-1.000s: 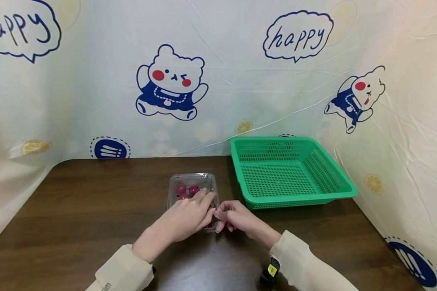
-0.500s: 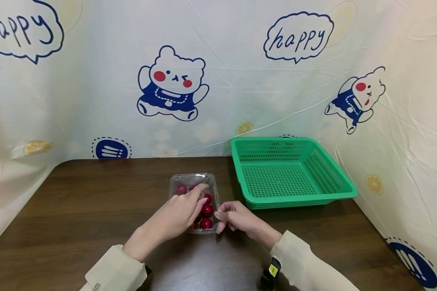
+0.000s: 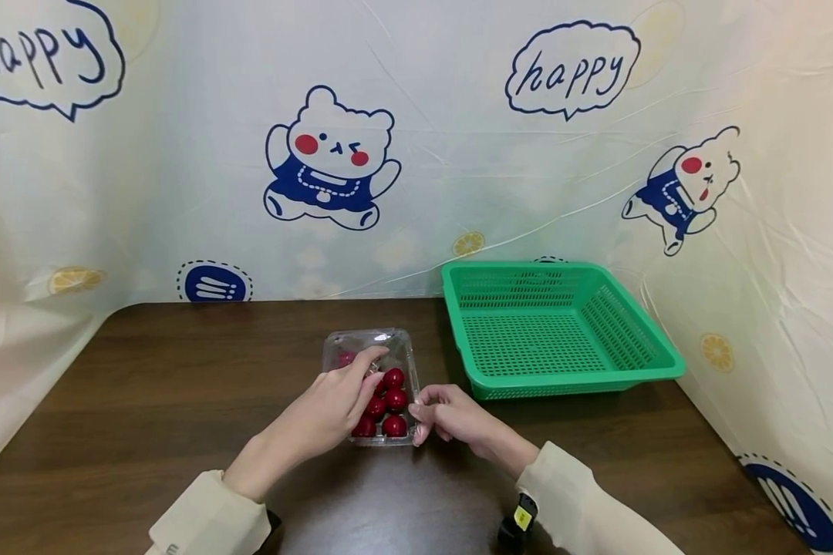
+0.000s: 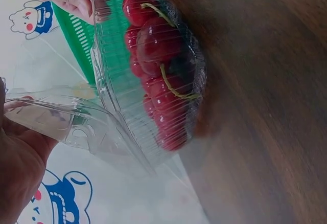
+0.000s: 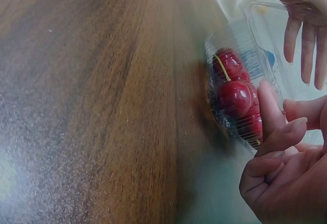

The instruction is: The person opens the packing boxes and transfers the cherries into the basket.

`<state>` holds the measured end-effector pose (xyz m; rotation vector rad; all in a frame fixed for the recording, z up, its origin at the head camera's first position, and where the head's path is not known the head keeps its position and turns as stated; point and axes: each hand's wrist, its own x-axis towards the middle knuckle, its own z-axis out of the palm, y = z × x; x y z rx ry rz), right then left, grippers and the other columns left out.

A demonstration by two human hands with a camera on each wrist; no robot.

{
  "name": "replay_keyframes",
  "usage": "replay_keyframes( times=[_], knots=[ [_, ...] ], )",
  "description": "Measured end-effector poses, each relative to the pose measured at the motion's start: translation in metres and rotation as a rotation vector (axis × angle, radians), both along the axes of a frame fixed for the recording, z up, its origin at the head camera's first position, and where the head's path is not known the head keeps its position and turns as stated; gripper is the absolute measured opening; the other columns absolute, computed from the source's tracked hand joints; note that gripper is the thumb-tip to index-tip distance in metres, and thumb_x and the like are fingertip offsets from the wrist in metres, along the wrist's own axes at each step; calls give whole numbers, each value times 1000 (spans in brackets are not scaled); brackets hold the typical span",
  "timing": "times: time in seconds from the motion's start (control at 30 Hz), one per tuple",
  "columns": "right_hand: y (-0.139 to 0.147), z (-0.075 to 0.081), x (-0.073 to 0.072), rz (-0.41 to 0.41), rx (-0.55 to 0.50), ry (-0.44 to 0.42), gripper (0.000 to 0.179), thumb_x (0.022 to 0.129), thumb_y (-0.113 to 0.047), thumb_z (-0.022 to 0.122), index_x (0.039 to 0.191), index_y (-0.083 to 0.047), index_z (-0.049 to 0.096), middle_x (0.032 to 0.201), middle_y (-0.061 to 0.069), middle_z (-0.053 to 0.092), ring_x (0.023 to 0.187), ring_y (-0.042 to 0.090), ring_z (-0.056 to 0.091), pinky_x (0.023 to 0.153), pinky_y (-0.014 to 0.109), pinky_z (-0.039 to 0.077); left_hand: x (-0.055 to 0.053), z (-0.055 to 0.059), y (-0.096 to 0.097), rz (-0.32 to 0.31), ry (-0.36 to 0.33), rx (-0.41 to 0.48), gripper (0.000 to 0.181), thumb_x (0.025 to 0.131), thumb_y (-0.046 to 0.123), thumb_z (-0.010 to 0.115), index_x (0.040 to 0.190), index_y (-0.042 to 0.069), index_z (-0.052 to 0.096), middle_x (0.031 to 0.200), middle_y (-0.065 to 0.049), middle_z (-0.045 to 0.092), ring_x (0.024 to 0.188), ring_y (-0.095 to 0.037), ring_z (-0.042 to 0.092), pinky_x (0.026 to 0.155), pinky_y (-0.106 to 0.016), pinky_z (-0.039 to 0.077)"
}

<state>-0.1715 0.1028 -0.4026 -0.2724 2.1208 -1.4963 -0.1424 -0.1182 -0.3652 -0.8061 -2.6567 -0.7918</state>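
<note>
Plastic box (image 3: 369, 337) of cherries (image 3: 396, 398) between left hand (image 3: 329, 405) and right hand (image 3: 451, 412)

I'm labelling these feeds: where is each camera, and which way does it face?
Head: on the head, facing forward and down at table, clear box and green basket; left hand, right hand and sleeves show.
Left wrist: on that wrist, facing the box's side; left hand at left edge, right hand at top.
Right wrist: on that wrist, facing across the table to the box; right hand lower right, left hand above.
The wrist views share box, cherries and hands.
</note>
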Motion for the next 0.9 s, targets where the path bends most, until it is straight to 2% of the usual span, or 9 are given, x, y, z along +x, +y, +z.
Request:
replay_keyframes(
  times=[0.07,0.2,0.27,0.37,0.43,0.5,0.6,0.77,0.9],
  knots=[
    [0,0,0,-5,3,-3,18,96,-21,57,92,-4,58,65,0,70,57,16,53,53,23,35,0,0,0,-3,-4,-2,38,101,19,53,136,6,46,84,0,63,78,-11,64,78,-36,58],
    [1,-1,0,-4,6,-5,19,97,-21,57,94,-2,59,65,-1,70,59,16,55,53,24,35,-1,0,-1,-9,-24,-3,37,102,19,50,136,6,45,77,1,57,72,-10,60,73,-32,55],
    [1,-2,0,-6,2,-4,20,97,-21,56,95,-1,59,65,-1,70,58,16,54,53,23,34,-1,1,-2,-11,-21,23,36,103,16,49,137,5,44,83,0,61,76,-11,62,76,-33,56],
    [2,-2,-2,-7,3,1,21,97,-20,56,96,1,59,64,-2,69,56,15,50,52,23,33,0,6,-8,-8,-11,58,35,104,14,45,138,4,42,76,3,58,81,-13,66,79,-35,55],
    [3,-2,-2,-8,4,5,22,97,-19,56,96,2,59,64,-1,70,54,14,46,52,23,31,-1,9,-13,-9,6,83,36,104,13,44,139,4,40,78,3,61,93,-17,69,88,-41,55],
    [4,-1,-1,-2,7,9,21,97,-19,56,96,2,59,65,-1,70,53,13,45,51,23,30,1,11,-17,-4,8,87,37,105,14,43,140,5,38,71,6,53,94,-18,68,89,-43,54],
    [3,0,-1,7,5,9,21,97,-19,57,96,2,59,66,0,70,52,12,44,50,23,29,3,11,-22,-3,33,86,39,104,13,45,141,7,37,92,-1,65,101,-21,68,92,-46,53],
    [3,1,-1,12,14,2,21,96,-20,58,94,1,59,67,1,71,51,13,42,51,24,30,9,8,-27,5,79,59,44,102,11,48,144,8,34,121,-12,66,100,-19,67,92,-45,53],
    [3,2,-2,9,26,-6,21,96,-21,58,94,0,60,69,3,72,53,16,43,52,26,31,15,9,-30,11,102,49,47,102,13,49,146,7,32,127,-14,64,100,-20,67,92,-46,53]
  ],
)
